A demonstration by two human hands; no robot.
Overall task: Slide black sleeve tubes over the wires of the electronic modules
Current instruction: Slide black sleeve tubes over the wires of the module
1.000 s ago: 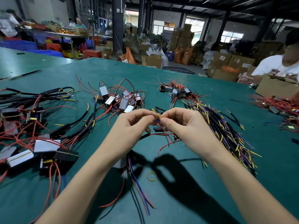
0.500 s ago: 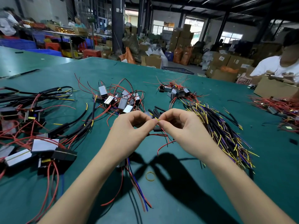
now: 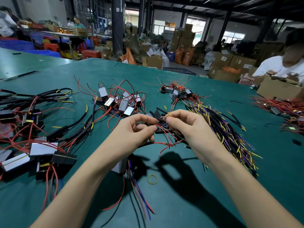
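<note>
Green table point(image 3: 213, 186) under wired modules point(image 3: 121, 102), black sleeve tubes point(image 3: 158, 112), rubber band point(image 3: 152, 179).

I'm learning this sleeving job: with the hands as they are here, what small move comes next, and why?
Probably feed the thin yellow wire tip, pinched in the right hand, into a short black sleeve tube. The left hand pinches the red and black wires beside it, and the tip stands bare above the fingers, so no sleeve seems to cover it yet.
</note>
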